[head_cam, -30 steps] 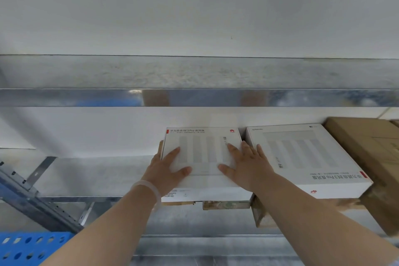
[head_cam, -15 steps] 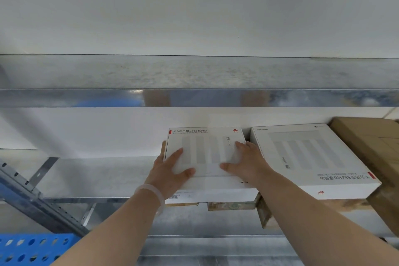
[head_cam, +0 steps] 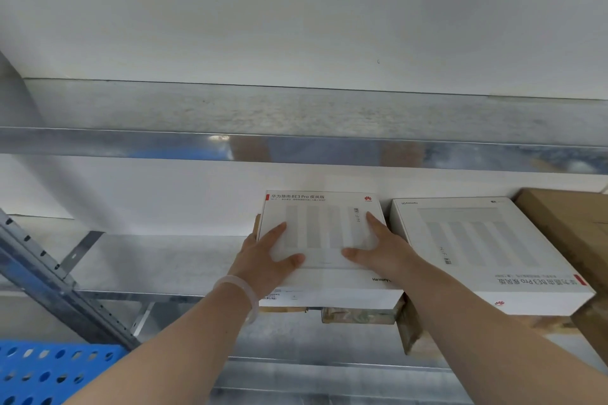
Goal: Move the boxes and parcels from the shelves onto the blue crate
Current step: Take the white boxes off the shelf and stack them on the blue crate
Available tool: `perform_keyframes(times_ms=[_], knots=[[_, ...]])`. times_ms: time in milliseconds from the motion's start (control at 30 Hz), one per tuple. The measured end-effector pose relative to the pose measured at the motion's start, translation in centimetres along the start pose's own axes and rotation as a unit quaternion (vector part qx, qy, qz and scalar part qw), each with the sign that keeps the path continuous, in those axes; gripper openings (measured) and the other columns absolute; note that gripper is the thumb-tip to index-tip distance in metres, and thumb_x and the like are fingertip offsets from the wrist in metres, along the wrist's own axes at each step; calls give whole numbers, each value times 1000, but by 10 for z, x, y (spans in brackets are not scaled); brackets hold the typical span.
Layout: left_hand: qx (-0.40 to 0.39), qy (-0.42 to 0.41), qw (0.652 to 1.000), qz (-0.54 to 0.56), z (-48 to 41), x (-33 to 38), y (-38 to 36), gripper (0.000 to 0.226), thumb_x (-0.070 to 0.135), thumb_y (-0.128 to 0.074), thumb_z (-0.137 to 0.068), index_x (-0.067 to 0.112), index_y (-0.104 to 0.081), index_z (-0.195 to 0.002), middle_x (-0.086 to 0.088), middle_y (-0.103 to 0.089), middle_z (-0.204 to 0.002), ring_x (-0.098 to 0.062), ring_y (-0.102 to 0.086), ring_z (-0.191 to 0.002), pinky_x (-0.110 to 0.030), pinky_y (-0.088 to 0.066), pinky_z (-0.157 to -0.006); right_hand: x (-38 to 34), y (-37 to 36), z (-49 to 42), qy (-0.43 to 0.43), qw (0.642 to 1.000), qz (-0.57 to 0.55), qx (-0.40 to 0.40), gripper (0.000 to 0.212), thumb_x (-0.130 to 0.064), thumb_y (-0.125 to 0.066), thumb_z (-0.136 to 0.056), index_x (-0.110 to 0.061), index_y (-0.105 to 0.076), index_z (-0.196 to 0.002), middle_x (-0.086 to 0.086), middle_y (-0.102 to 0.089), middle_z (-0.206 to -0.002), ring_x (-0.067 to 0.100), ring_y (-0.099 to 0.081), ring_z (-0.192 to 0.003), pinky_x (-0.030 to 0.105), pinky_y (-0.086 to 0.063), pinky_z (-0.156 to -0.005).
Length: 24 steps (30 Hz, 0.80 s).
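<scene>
A person's left hand [head_cam: 266,260] and right hand [head_cam: 383,250], grips clamped on opposite edges of a flat white cardboard box [head_cam: 320,207] on the grey metal shelf [head_cam: 148,260], seemingly steady it for a level lift.

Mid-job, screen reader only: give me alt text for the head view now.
The left hand and right hand hold a white router box by its sides on a metal shelf, atop other parcels. A second white box lies just to its right, beside a brown carton; the blue crate shows at lower left.
</scene>
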<state>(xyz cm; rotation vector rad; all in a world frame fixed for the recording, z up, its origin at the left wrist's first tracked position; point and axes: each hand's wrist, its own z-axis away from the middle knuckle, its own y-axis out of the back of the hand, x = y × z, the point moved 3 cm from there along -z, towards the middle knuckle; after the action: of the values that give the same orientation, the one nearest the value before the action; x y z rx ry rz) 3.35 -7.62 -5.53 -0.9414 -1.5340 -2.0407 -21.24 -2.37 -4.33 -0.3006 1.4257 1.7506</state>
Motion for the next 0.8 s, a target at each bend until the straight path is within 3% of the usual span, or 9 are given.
perform_keyframes(times_ms=[200, 233, 333, 400, 633, 800], knots=[[61, -7, 998, 23, 21, 6, 19, 73, 51, -67, -85, 43, -31, -148, 1, -32, -143, -23, -42, -128, -33, -39, -106, -23, 4, 9, 56, 998, 14, 2, 107, -65, -71, -74, -46, -2, -153, 3, -38, -147, 16, -51, -100, 14, -39, -60], [68, -2, 997, 29, 26, 6, 22, 73, 50, -67, -85, 42, -31, -148, 0, -32, -144, -23, -43, -128, -32, -38, -105, -28, 4, 11, 64, 998, 15, -4, 108, -66, -71, -73, -46, -2, -153, 3, -38, -148, 16, -52, -100, 14, -40, -61], [92, 16, 995, 45, 43, -2, 32, 74, 50, -67, -84, 42, -32, -149, 0, -32, -143, -22, -43, -128, -32, -38, -106, -43, -2, 17, 85, 996, 21, -20, 107, -64, -72, -74, -45, -2, -153, 3, -34, -152, 23, -50, -123, 21, -44, -85], [116, 29, 992, 41, 57, -9, 40, 73, 50, -67, -85, 42, -32, -148, -1, -33, -142, -22, -43, -128, -31, -37, -106, -57, -8, 22, 100, 993, 51, -28, 106, -65, -70, -75, -45, -1, -153, 6, -31, -153, 26, -46, -128, 25, -42, -92], [210, 104, 971, 36, 123, -53, 71, 74, 54, -66, -83, 44, -32, -147, -5, -32, -147, -25, -40, -133, -30, -34, -106, -110, -62, 38, 191, 973, 100, -78, 104, -63, -70, -75, -44, -4, -154, 4, -33, -151, 24, -41, -133, 25, -40, -87], [313, 149, 937, 41, 188, -92, 107, 74, 53, -68, -82, 41, -35, -147, -3, -37, -144, -21, -43, -129, -31, -36, -107, -162, -120, 66, 266, 951, 82, -136, 104, -58, -74, -75, -43, -7, -154, 6, -35, -147, 24, -44, -130, 25, -41, -86]])
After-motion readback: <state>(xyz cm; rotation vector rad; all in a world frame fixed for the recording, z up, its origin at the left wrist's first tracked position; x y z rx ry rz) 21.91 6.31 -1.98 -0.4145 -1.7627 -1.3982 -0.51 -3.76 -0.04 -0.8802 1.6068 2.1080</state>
